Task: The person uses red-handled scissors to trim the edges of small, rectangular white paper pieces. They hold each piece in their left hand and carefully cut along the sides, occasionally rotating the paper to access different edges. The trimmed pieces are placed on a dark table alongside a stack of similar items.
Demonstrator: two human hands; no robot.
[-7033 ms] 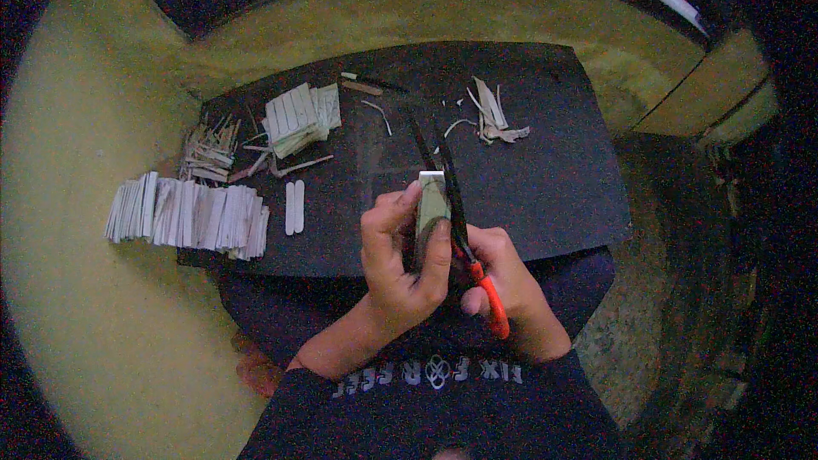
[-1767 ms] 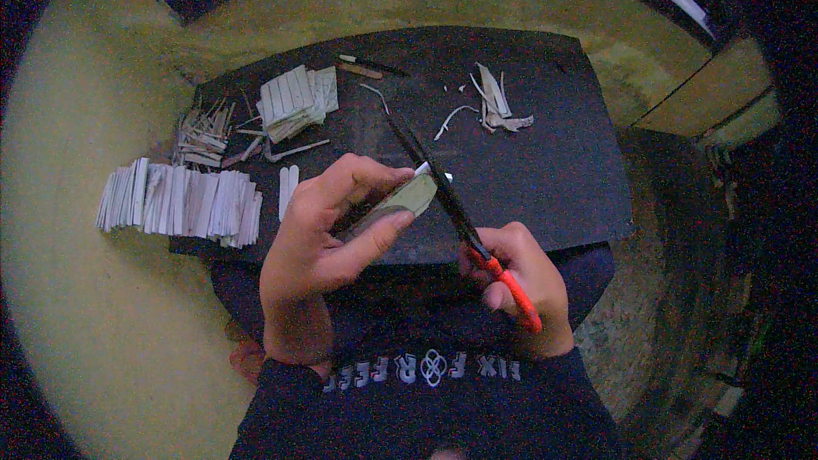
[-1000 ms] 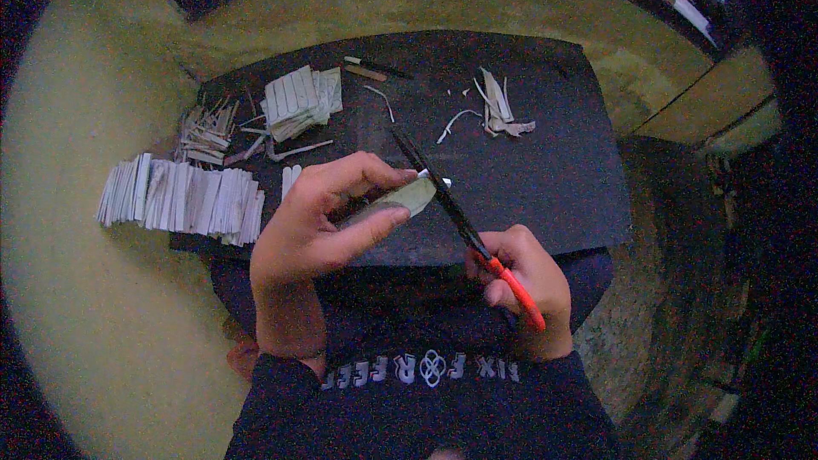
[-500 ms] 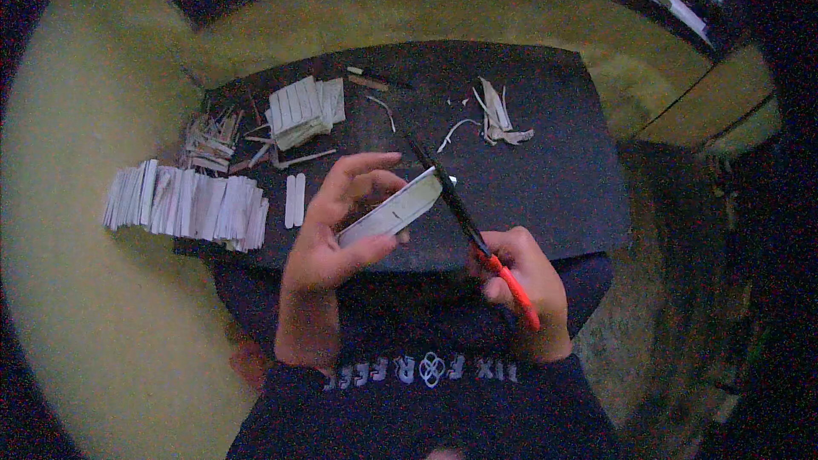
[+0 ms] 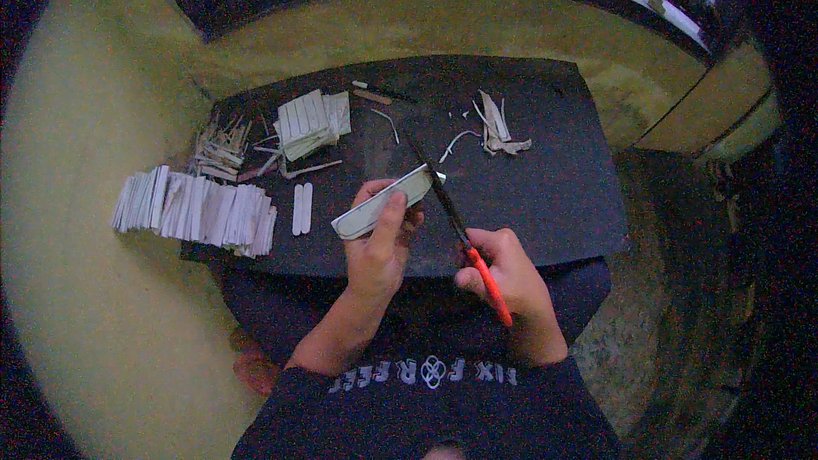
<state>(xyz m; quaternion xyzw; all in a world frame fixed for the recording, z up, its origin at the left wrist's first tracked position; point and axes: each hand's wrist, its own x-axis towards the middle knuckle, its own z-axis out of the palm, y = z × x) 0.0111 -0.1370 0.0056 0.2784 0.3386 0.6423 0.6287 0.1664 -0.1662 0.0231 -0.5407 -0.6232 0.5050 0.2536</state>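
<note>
While the left hand [image 5: 377,257] gripped a pale strip [image 5: 361,219] near the centre of the frame, its thumb lay across the strip's upper face and the other fingers were partly hidden beneath. The strip sloped from lower left to upper right, with a dark outline, rounded at the lower left end, along its face. Just right of it, the right hand [image 5: 513,285] was closed around the red handles of a pair of scissors [image 5: 488,290], whose dark blades pointed to the upper left and crossed the strip's right end; a small white tip showed beyond them, and whether the blades were parted could not be told. Both hands were over the near part of a dark table [image 5: 554,196]. At the left of the frame stood a long row of pale sticks [image 5: 194,213] packed side by side, with two round-ended sticks [image 5: 302,209] lying parallel just right of it. Toward the upper left were a heap of thin slivers [image 5: 223,152] and a stack of pale cards [image 5: 303,126] marked with lines. Cut scraps [image 5: 498,129] lay right of upper centre, near a curled strip [image 5: 457,145].
</note>
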